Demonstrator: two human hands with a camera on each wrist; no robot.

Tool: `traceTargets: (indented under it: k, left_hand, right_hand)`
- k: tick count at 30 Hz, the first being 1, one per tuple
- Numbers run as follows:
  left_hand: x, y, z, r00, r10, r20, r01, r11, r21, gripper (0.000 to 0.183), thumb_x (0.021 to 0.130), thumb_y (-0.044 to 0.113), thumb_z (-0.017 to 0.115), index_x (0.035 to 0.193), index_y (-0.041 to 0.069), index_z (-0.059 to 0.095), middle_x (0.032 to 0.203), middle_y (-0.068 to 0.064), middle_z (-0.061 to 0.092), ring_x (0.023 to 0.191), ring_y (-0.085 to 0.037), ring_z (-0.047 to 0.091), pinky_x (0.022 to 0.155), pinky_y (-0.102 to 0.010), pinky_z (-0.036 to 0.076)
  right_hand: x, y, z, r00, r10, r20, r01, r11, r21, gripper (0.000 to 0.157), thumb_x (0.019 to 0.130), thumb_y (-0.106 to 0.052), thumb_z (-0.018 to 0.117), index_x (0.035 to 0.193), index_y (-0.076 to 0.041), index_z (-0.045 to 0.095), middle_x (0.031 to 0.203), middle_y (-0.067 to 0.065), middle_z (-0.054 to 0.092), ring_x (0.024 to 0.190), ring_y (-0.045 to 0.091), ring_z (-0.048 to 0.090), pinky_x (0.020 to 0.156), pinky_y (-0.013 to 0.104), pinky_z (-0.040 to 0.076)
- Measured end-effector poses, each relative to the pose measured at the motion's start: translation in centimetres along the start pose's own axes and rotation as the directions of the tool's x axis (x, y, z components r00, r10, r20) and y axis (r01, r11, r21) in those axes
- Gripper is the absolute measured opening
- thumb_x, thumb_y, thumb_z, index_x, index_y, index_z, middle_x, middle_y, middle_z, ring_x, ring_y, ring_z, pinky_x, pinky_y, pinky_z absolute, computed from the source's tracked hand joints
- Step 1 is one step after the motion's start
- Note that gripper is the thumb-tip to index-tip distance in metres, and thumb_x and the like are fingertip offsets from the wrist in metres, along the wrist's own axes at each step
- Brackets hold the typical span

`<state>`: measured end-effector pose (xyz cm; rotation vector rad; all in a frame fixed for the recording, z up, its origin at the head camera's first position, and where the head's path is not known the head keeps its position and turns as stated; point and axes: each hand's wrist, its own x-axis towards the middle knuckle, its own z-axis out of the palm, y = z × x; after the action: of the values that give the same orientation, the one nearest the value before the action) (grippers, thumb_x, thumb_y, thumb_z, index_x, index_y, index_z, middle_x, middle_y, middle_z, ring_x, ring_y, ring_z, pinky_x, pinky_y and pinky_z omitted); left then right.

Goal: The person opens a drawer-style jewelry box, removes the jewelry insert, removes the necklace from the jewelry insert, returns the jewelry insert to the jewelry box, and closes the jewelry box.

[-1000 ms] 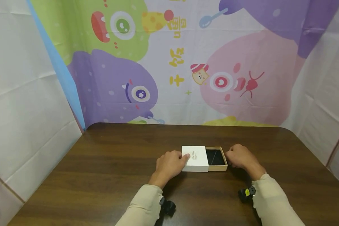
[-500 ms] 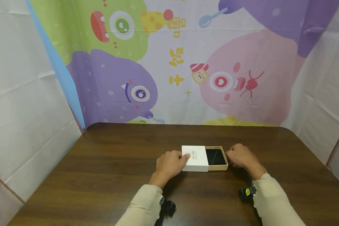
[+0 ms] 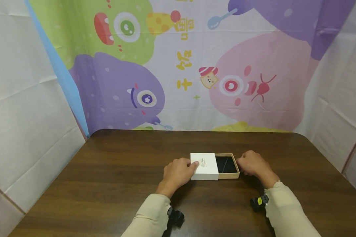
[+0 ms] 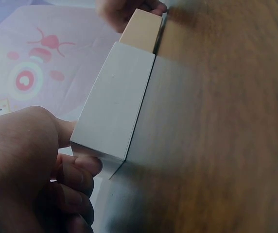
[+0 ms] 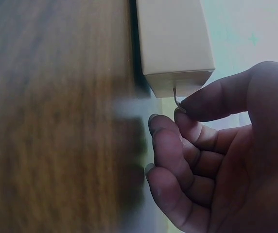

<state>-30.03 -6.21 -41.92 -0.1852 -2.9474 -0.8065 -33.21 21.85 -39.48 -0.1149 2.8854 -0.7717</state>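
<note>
A white sliding gift box lies on the table, its outer sleeve (image 3: 209, 168) printed with small lettering. From the sleeve's right end a tan drawer (image 3: 229, 176) sticks out partway, showing a black lining (image 3: 229, 164) with a thin light line across it. My left hand (image 3: 179, 172) grips the sleeve's left end, thumb on top and fingers curled against the end face. At the drawer's outer end, my right hand (image 3: 253, 164) pinches a thin pull cord (image 5: 176, 98) between thumb and index finger; its other fingers are curled in the right wrist view.
The dark brown wooden table (image 3: 115, 171) extends around the box. A cartoon-print curtain (image 3: 190, 108) hangs behind its far edge, and pale cloth (image 3: 26, 82) stands along both sides. Small black cameras (image 3: 176, 217) are strapped at the wrists.
The drawer has slid very slightly further right out of the sleeve since the first frame. Both hands keep their holds in almost the same places.
</note>
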Motion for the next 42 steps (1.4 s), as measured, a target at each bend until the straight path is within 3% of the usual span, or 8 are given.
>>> traceTargets:
  k: [13, 42]
  left_hand:
    - [0.12, -0.07, 0.12, 1.0, 0.002, 0.002, -0.002, 1.0, 0.004, 0.045, 0.1, 0.053, 0.052, 0.071, 0.02, 0.061, 0.067, 0.004, 0.056, 0.064, -0.017, 0.053, 0.066, -0.041, 0.042]
    - [0.05, -0.05, 0.06, 1.0, -0.003, 0.005, 0.003, 1.0, -0.002, 0.045, 0.1, 0.052, 0.052, 0.071, 0.02, 0.062, 0.066, 0.004, 0.056, 0.063, -0.017, 0.053, 0.065, -0.041, 0.041]
  right_hand:
    - [-0.01, 0.25, -0.04, 1.0, 0.017, -0.01, -0.017, 1.0, 0.003, 0.031, 0.096, -0.029, 0.05, 0.08, -0.006, 0.064, 0.066, 0.005, 0.062, 0.058, 0.019, 0.059, 0.055, 0.035, 0.043]
    - [-0.01, 0.65, -0.04, 1.0, 0.01, -0.019, -0.009, 1.0, 0.018, 0.034, 0.096, -0.03, 0.052, 0.073, -0.007, 0.063, 0.06, 0.003, 0.059, 0.055, 0.018, 0.057, 0.053, 0.033, 0.042]
